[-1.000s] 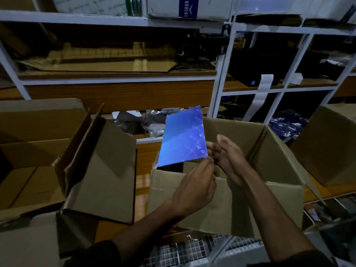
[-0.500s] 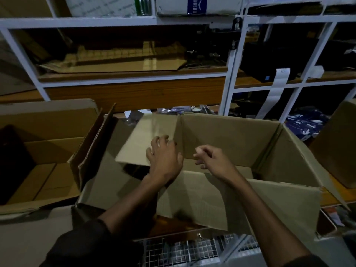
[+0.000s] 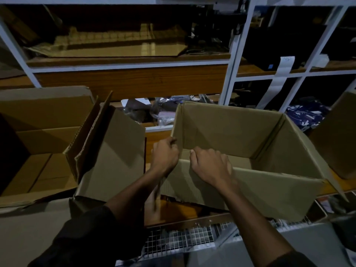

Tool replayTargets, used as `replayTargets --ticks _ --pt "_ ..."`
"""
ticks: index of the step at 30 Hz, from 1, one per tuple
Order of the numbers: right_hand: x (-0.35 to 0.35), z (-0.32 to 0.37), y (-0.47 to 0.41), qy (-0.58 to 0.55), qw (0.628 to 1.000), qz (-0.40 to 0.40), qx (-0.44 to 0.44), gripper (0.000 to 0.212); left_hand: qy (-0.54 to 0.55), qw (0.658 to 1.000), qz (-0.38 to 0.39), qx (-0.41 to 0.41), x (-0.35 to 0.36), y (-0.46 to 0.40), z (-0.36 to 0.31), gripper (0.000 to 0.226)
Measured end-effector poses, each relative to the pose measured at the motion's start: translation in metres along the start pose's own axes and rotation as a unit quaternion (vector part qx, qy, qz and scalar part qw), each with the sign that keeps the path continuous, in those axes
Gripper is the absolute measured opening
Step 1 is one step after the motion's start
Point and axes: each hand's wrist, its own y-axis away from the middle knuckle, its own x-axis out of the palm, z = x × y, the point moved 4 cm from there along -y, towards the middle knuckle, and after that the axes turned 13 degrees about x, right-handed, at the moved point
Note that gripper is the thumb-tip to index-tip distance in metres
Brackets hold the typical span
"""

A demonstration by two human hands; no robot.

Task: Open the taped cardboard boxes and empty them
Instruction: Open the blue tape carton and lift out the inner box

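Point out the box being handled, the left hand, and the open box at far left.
handled box (image 3: 240,128), head view, inner far wall.
left hand (image 3: 164,156), head view, back of hand.
far-left box (image 3: 44,139), head view, inner wall.

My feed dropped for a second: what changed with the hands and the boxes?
The shiny blue sheet both hands held up is gone from view. The left hand now grips the middle cardboard box's left flap, standing it upright; the right hand grips its near wall. The open box on the left and the shelves look unchanged.

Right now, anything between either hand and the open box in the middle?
Nothing visible. The left hand already grips the cardboard box at its left corner, and the right hand is curled over its near wall. What's inside is hidden.
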Motion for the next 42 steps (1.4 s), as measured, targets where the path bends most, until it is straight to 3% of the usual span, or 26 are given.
replayTargets --ticks 18,28,31,33,35,38,39,42 --pt "0.017 0.039 -0.032 0.067 0.995 -0.011 0.077 0.035 0.038 0.996 0.026 0.078 -0.009 -0.054 0.039 0.037" --pt "0.021 0.044 -0.032 0.068 0.989 -0.002 0.129 0.038 0.013 0.995 -0.007 0.098 -0.006 -0.058 0.045 0.037" --pt "0.021 0.043 -0.031 0.071 0.987 0.007 0.144 0.041 -0.01 0.99 -0.027 0.138 -0.004 -0.055 0.041 0.05" --pt "0.021 0.045 -0.029 0.075 0.985 0.009 0.155 0.041 -0.039 0.975 -0.066 0.209 -0.004 -0.051 0.039 0.045" --pt "0.019 0.046 -0.028 0.087 0.983 0.003 0.164 0.04 -0.12 0.935 -0.095 0.321 -0.003 -0.048 0.028 0.039" --pt "0.016 0.048 -0.025 0.128 0.973 0.033 0.189 0.043 -0.204 0.851 -0.041 0.483 0.008 -0.036 0.005 0.039" --pt "0.016 0.048 -0.024 0.136 0.97 0.044 0.195 0.045 -0.202 0.843 -0.031 0.497 0.008 -0.031 0.002 0.038" --pt "0.015 0.049 -0.018 0.116 0.974 0.031 0.193 0.047 -0.164 0.88 -0.004 0.445 0.004 -0.023 0.009 0.028"
